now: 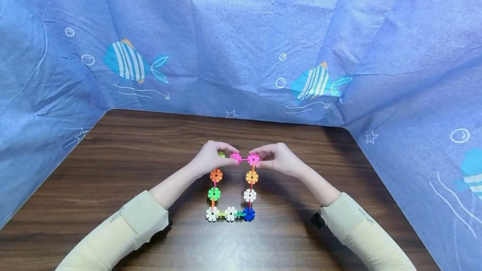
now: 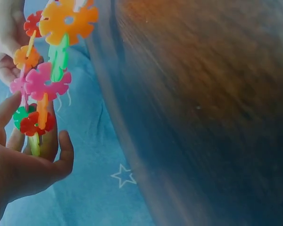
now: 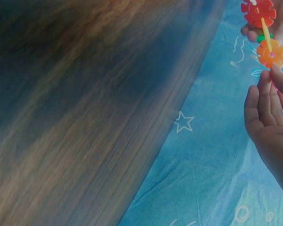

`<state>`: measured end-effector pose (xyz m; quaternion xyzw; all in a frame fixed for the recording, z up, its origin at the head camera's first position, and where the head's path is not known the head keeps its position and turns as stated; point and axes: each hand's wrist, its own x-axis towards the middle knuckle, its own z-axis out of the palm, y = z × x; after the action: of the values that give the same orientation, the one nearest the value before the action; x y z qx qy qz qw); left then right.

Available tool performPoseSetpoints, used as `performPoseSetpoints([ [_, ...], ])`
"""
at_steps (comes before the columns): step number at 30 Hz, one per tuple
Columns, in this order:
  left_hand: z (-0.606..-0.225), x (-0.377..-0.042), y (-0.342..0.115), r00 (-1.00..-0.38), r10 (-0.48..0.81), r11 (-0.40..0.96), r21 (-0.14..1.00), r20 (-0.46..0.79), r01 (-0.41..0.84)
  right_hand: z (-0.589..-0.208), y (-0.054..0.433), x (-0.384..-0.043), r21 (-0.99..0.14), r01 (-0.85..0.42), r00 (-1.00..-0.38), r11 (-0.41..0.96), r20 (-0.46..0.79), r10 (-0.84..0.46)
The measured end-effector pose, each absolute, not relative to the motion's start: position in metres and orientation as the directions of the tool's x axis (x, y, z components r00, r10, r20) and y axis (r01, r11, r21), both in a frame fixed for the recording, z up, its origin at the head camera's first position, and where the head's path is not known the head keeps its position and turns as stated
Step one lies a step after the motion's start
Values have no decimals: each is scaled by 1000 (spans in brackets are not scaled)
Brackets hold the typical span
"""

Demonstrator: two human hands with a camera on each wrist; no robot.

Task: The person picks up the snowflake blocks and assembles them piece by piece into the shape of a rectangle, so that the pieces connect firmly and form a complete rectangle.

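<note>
Notched plastic snowflake discs, slotted together edge to edge, make a rectangular frame held over the table. My left hand (image 1: pixel 207 157) grips the upper left corner, with thumb and fingers at a pink disc (image 1: pixel 235 157) and a yellow-green disc (image 1: pixel 221 154) partly behind the fingers. At the upper right corner my right hand (image 1: pixel 281 160) pinches another pink disc (image 1: pixel 253 159). Orange (image 1: pixel 216 175) and green discs run down the left side, yellow-orange (image 1: pixel 252 177) and white ones down the right. Along the bottom are two white discs (image 1: pixel 231 214) and a blue one (image 1: pixel 249 214).
A dark wood-grain table (image 1: pixel 150 141) lies under the hands. Blue cloth (image 1: pixel 241 45) printed with fish, stars and bubbles hangs behind it and at both sides. A black strap piece (image 1: pixel 318 220) shows below the right cuff.
</note>
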<state>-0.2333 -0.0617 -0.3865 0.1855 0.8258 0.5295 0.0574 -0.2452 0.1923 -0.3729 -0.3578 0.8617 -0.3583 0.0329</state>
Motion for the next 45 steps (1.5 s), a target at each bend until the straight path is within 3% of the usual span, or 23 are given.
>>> performPoseSetpoints([
  [5,-383,-233,-58,-901,393,430,829,186,359,-373,191,-243,-722,-530,-759,445,171,-628],
  [11,-381,-231,-57,-884,395,441,793,249,420,-372,188,-240,-871,-344,-808,351,85,-583],
  [15,-381,-231,-55,-847,407,429,747,341,507,-372,183,-237,-896,-286,-850,340,73,-522],
  [24,-385,-232,-53,-788,419,394,692,452,606,-373,175,-231,-924,-236,-888,299,80,-453],
  [36,-388,-232,-47,-720,426,399,601,548,693,-373,175,-232,-916,-259,-874,305,88,-478],
  [45,-390,-226,-47,-745,424,526,530,515,665,-380,177,-230,-924,-242,-881,295,82,-467],
])
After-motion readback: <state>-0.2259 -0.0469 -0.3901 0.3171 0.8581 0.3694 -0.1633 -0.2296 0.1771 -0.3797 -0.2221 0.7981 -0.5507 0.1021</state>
